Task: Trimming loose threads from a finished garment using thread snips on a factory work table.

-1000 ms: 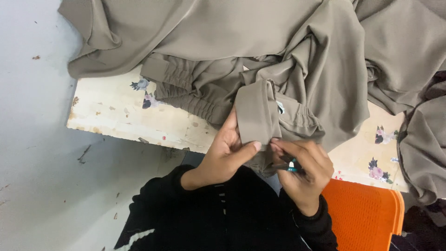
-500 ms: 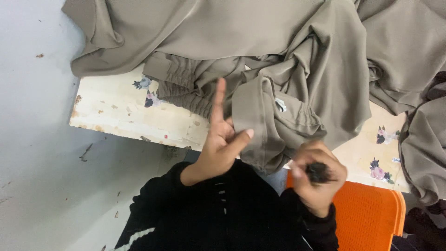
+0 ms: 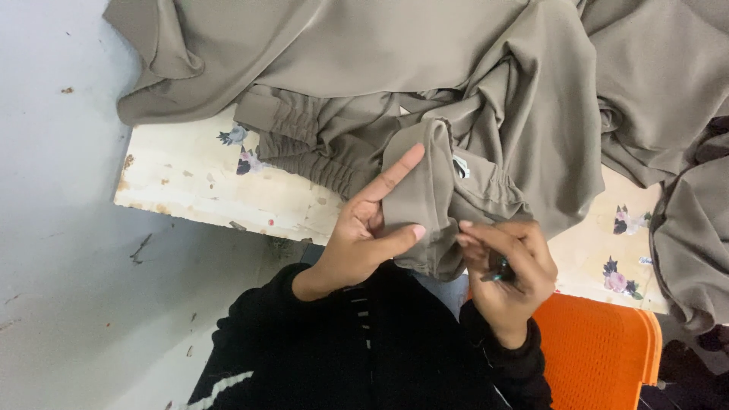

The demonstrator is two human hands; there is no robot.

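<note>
the left hand [image 3: 364,239] pinches a folded edge of the taupe garment [image 3: 425,190] — thumb under the fold, index finger stretched up along the cloth, the other fingers curled behind it. the right hand [image 3: 509,262] sits just beside it, its fingers clenched around a small dark tool [image 3: 497,272] with a bluish tip, while its fingertips touch the same fold from the other side. what kind of tool it is cannot be told. a small white label [image 3: 461,165] shows in the fabric just above the right hand.

the garment lies heaped over the far part of the tabletop [image 3: 197,182] — a worn, cream surface with faded flower prints — and the held fold hangs over its near edge, toward the person. a gathered elastic band [image 3: 304,144] of the same cloth rests on the tabletop left of the hands. both arms wear black sleeves [image 3: 319,342]. an orange plastic seat [image 3: 600,349] shows at lower right, and the grey floor [image 3: 68,288] lies to the left.
</note>
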